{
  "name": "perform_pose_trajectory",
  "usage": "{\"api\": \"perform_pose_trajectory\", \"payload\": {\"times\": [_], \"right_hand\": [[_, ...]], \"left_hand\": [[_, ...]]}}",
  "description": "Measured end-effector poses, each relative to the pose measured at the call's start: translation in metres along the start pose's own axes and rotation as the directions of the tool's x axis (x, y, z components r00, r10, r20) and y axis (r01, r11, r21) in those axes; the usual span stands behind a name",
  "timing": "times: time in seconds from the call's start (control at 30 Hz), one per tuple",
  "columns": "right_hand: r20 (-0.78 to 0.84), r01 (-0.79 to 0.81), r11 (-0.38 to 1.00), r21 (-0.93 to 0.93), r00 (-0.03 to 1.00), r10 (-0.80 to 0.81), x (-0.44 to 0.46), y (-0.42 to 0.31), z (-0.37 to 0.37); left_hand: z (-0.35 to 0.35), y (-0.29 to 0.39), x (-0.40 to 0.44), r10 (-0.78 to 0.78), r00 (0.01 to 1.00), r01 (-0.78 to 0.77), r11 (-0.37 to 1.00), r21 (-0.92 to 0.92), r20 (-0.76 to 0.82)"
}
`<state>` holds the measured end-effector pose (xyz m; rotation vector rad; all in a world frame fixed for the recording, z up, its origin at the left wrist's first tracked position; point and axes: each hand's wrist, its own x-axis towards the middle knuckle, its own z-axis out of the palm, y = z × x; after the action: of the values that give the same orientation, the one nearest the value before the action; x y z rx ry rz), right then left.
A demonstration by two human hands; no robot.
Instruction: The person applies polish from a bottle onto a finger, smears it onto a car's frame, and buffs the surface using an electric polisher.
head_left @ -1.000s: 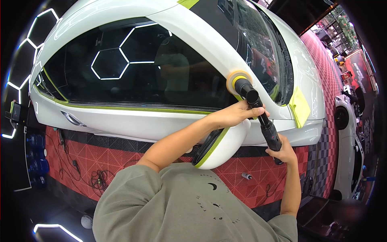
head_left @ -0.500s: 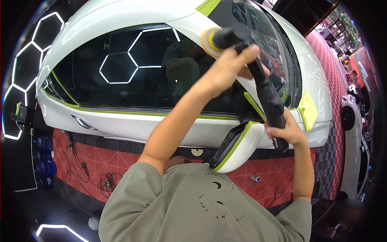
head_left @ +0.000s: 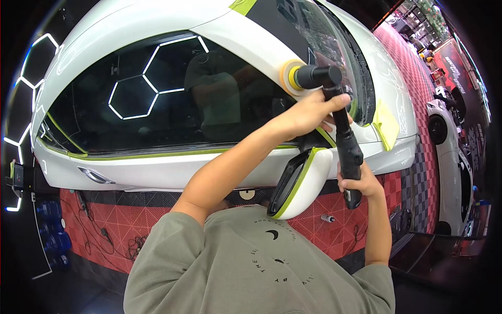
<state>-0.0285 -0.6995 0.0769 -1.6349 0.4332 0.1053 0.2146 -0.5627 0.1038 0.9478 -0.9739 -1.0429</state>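
Together, left grip [head_left: 312, 115] and right grip [head_left: 367, 183] clasp the polisher [head_left: 349, 150] (pad [head_left: 287, 77] at the white pillar [head_left: 257, 44]).

My left arm [head_left: 232, 159] reaches forward and across to the right, bent at the elbow, forearm on a long slant. Left hand [head_left: 314, 112] clenched in a grip, back of it upward, thumb laid over the top, other fingers partly hidden. My right arm [head_left: 377, 230] points ahead, forearm nearly straight. Right hand [head_left: 364, 181] nearer the torso [head_left: 261, 267], also gripping, thumb crossing in front. Hands apart.
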Motion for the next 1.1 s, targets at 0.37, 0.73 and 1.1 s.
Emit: {"api": "perform_pose_trajectory", "payload": {"times": [0.37, 0.73, 1.1], "right_hand": [[0.027, -0.032, 0.976, 0.214, 0.999, 0.027, -0.026, 0.063, -0.039], [0.087, 0.020, 0.974, 0.225, 0.995, -0.041, 0.029, -0.060, 0.006], [0.112, 0.062, 0.995, -0.079, 0.992, -0.053, 0.065, -0.157, 0.048]], "left_hand": [[0.035, -0.051, 0.049, -0.136, 0.988, 0.130, 0.989, 0.076, 0.076], [-0.024, 0.039, 0.052, 0.072, 0.976, -0.046, 0.990, 0.132, -0.204], [-0.075, 0.108, 0.010, 0.333, 0.886, -0.286, 0.940, 0.185, -0.323]]}}
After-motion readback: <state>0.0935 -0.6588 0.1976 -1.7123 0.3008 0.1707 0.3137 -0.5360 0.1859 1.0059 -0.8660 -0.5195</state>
